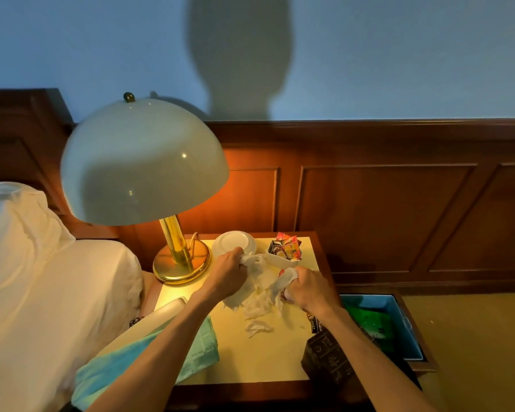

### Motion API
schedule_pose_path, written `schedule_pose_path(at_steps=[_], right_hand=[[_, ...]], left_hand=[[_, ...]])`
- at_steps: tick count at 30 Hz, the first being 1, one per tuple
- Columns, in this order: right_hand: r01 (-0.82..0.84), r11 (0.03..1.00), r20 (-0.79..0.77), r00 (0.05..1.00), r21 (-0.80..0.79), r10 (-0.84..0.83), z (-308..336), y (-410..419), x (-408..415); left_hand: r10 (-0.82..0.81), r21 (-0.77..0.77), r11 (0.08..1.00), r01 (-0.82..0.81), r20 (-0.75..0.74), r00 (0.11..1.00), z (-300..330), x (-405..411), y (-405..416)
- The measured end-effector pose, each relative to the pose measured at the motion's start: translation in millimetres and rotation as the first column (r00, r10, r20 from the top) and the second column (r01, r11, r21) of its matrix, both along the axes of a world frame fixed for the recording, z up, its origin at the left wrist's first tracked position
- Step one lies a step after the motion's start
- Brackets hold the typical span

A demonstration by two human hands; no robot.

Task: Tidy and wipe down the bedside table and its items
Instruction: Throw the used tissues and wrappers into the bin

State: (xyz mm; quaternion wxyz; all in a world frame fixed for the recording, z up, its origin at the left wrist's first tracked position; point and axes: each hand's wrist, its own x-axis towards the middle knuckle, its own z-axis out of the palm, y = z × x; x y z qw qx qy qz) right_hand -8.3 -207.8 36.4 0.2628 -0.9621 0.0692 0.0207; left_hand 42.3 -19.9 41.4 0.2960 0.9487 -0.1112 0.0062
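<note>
Tissue wad, light, soft, easily torn, hangs between left hand and right hand, both grips pinching its ends.

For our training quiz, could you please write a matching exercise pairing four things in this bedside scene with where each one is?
Things:
1. brass lamp
2. turquoise cloth
3. blue bin
4. crumpled tissue

Places:
A. on the floor, right of the bedside table
B. held between the left hand and the right hand
C. at the table's back left corner
D. draped over the table's near left edge

Pairs: 1-C, 2-D, 3-A, 4-B
</note>
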Motion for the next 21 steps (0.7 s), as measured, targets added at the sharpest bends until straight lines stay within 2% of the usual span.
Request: schedule_pose_path(at_steps=[6,9,12,14,18,21], right_hand=[[0.037,0.992,0.081,0.996,0.117,-0.047,19,-46,4],[0.08,0.986,0.121,0.988,0.148,-0.099,21,-86,4],[0.141,0.98,0.073,0.986,0.141,-0.152,11,-132,4],[0.212,0.966,0.003,0.977,0.147,-0.214,-5,-167,5],[0.359,0.916,-0.118,0.932,0.177,-0.343,-49,-233,4],[0.429,0.884,-0.206,0.896,0.184,-0.392,-97,-273,7]], left_hand=[[0.005,-0.108,0.994,0.005,0.099,0.995,25,8,-42],[-0.066,-0.163,0.983,0.084,0.113,0.991,30,18,-82],[-0.166,-0.203,0.962,0.181,0.088,0.982,25,26,-135],[-0.241,-0.199,0.949,0.244,0.035,0.97,16,31,-177],[-0.335,-0.191,0.935,0.299,-0.197,0.922,-19,43,-252],[-0.365,-0.107,0.93,0.351,-0.357,0.86,-62,56,-301]])
